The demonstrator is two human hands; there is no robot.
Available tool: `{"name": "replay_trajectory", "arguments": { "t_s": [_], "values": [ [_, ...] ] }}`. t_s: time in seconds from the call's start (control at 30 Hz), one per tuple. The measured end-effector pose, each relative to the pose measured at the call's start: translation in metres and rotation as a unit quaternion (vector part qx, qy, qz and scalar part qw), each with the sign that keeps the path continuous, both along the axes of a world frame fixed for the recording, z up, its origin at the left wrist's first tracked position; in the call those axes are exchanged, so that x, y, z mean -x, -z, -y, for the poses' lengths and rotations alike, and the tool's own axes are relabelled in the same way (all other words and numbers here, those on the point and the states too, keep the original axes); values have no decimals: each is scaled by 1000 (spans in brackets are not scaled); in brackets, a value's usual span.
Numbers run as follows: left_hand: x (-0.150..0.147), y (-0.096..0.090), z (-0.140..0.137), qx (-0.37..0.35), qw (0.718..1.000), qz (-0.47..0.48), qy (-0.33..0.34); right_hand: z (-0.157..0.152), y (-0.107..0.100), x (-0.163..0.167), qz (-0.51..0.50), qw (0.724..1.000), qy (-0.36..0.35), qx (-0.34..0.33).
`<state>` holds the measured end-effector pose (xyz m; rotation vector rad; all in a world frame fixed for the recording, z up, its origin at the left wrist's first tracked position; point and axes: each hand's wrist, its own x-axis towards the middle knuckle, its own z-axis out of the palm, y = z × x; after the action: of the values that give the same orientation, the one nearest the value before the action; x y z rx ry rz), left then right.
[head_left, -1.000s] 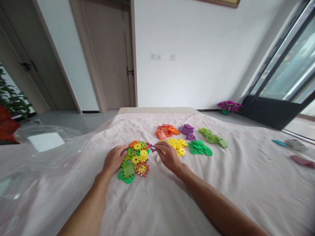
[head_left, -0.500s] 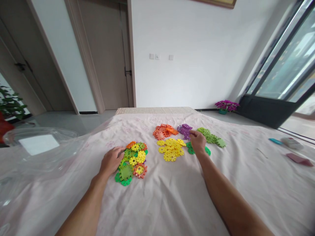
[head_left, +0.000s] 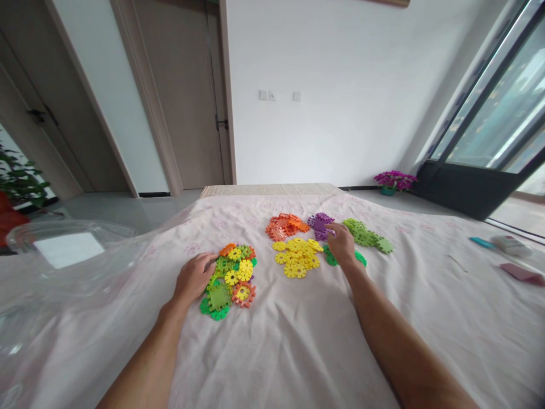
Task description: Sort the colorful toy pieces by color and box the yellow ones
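Observation:
Flat plastic gear-like pieces lie sorted by colour on a pale pink bedsheet (head_left: pixel 298 341). My left hand (head_left: pixel 194 278) rests with spread fingers on the left side of a mixed pile (head_left: pixel 232 278) of yellow, green and orange pieces. My right hand (head_left: pixel 342 243) reaches to the purple pile (head_left: pixel 320 223), fingertips touching a purple piece there. It covers part of the dark green pile (head_left: pixel 358 259). An orange pile (head_left: pixel 284 226), a yellow pile (head_left: pixel 297 257) and a light green pile (head_left: pixel 367 236) lie around it.
A clear plastic container (head_left: pixel 68 255) sits at the left on the sheet. Small objects, teal (head_left: pixel 481 242) and dark red (head_left: pixel 522 273), lie at the far right. Beyond the bed are doors, a white wall, purple flowers (head_left: pixel 394 180) and a glass sliding door.
My right hand took a purple piece from beside the mixed pile and carried it right and away to the purple pile. My left hand stayed on the mixed pile.

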<state>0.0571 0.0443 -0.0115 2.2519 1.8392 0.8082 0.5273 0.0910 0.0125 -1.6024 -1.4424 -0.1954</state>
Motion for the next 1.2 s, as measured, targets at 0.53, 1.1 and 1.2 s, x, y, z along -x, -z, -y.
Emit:
{"name": "replay_trajectory", "arguments": {
  "t_s": [0.53,1.1,1.2],
  "values": [
    [0,0,0,-1,1000,-5,2,76,-12,175,218,876,-425,73],
    [2,2,-2,-11,1000,5,5,83,-7,192,241,863,-429,115],
    [1,2,-2,-10,1000,3,7,81,-6,193,245,861,-429,123]
  ]
}}
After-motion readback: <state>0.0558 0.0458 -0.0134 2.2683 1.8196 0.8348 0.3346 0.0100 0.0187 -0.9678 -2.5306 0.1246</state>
